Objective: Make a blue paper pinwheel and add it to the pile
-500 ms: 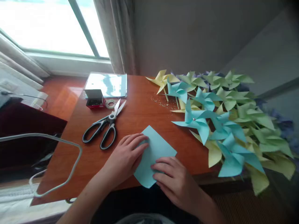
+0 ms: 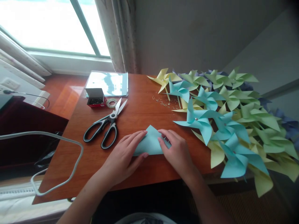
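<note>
Folded over since half a second ago: light-blue paper sheet (image 2: 150,144), now a triangle lying at the near middle of the wooden surface (image 2: 140,115). Left hand (image 2: 122,157) flat, fingers spread on its left edge; right hand (image 2: 178,152) pressing the right. Left: scissors (image 2: 105,126), staple box (image 2: 94,98). Right: heaped paper pinwheels (image 2: 224,118). Far: window (image 2: 46,25), curtain (image 2: 119,34).

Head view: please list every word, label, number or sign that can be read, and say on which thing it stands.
None can be read.
The small red box of pins shows no legible print.
The scissors show no marking.
The clear plastic sleeve shows only glare.
The blue paper under the left hand and right hand is plain, as are the pinwheels.
</note>
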`<state>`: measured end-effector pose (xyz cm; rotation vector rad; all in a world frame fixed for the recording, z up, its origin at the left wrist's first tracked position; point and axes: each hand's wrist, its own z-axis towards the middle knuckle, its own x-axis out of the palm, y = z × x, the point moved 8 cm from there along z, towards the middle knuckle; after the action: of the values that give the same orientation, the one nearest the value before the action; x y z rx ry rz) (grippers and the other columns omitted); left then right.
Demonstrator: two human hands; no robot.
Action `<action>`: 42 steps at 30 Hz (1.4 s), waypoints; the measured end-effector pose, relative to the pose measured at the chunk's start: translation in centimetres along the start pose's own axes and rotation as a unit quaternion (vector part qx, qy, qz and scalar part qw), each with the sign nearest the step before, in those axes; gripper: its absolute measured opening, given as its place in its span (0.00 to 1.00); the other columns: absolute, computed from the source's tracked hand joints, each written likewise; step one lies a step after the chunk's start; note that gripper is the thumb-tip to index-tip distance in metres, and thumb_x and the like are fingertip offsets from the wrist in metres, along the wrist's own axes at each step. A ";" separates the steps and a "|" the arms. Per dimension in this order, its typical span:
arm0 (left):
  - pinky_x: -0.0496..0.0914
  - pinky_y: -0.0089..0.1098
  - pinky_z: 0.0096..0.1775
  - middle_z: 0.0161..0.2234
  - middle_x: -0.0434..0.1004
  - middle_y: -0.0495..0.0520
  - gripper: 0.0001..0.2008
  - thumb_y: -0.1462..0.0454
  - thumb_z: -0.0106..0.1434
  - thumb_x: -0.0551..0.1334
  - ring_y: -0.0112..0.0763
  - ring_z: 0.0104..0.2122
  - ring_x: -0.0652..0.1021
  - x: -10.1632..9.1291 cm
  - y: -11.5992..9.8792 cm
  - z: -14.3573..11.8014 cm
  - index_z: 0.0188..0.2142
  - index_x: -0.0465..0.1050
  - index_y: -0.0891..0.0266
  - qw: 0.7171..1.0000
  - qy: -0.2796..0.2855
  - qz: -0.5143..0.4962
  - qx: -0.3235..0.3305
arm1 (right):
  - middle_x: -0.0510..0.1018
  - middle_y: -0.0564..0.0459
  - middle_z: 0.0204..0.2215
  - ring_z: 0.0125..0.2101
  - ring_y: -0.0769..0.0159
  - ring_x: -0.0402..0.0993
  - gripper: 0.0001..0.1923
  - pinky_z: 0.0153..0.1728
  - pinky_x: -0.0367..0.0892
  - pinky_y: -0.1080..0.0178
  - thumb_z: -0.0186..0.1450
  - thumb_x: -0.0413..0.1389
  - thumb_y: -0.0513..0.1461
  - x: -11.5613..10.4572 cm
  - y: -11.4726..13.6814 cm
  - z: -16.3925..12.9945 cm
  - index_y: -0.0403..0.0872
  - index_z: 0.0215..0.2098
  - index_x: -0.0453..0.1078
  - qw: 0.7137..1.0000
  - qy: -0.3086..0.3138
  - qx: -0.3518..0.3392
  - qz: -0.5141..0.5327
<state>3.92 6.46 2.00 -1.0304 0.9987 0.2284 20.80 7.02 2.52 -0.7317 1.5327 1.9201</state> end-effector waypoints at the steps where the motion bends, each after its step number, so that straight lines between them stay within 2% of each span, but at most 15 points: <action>1: 0.65 0.44 0.59 0.64 0.67 0.62 0.28 0.61 0.70 0.59 0.45 0.60 0.69 0.1 0.0 0.0 0.67 0.55 0.59 1.000 -0.003 0.015 0.003 | 0.82 0.49 0.37 0.37 0.58 0.79 0.10 0.41 0.71 0.59 0.69 0.56 0.34 0.2 0.0 0.2 0.45 0.48 0.75 1.000 0.001 -0.003 -0.016; 11: 0.67 0.48 0.57 0.63 0.68 0.63 0.22 0.64 0.69 0.58 0.46 0.57 0.72 0.8 -0.2 0.1 0.62 0.66 0.59 0.997 -0.005 0.063 0.032 | 0.81 0.46 0.41 0.42 0.54 0.77 0.10 0.45 0.71 0.56 0.69 0.57 0.35 1.3 0.2 1.9 0.46 0.48 0.76 0.993 0.059 -0.023 -0.103; 22: 0.67 0.46 0.57 0.62 0.71 0.61 0.20 0.64 0.69 0.59 0.45 0.57 0.73 0.6 -0.4 0.2 0.60 0.68 0.59 0.998 -0.007 0.049 0.031 | 0.80 0.47 0.41 0.42 0.54 0.76 0.11 0.45 0.71 0.56 0.67 0.58 0.33 1.4 0.1 2.2 0.45 0.47 0.76 0.991 0.080 -0.017 -0.104; 28: 0.65 0.47 0.60 0.61 0.73 0.57 0.19 0.64 0.70 0.58 0.45 0.61 0.70 0.8 -0.6 0.3 0.59 0.69 0.58 0.997 0.010 0.057 0.045 | 0.79 0.46 0.41 0.43 0.54 0.75 0.11 0.47 0.70 0.55 0.68 0.58 0.34 1.6 0.1 2.3 0.45 0.47 0.76 0.989 0.099 -0.015 -0.113; 35: 0.65 0.47 0.60 0.60 0.74 0.58 0.20 0.65 0.69 0.58 0.45 0.61 0.69 0.7 -0.7 0.5 0.60 0.68 0.60 0.997 0.007 0.062 0.052 | 0.75 0.45 0.44 0.46 0.55 0.72 0.18 0.51 0.69 0.55 0.68 0.57 0.37 2.2 1.4 3.9 0.47 0.56 0.71 0.981 0.135 -0.077 -0.119; 42: 0.61 0.51 0.62 0.62 0.73 0.59 0.22 0.63 0.68 0.59 0.49 0.62 0.69 0.8 -1.0 0.5 0.61 0.67 0.61 0.993 0.002 0.097 0.060 | 0.73 0.46 0.44 0.46 0.54 0.69 0.09 0.49 0.68 0.54 0.64 0.58 0.35 2.7 2.1 5.0 0.48 0.43 0.74 0.977 0.130 -0.101 -0.137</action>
<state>5.27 6.06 2.03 -0.8256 1.1043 0.3226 17.11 11.84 2.94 -1.2588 1.3076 1.8404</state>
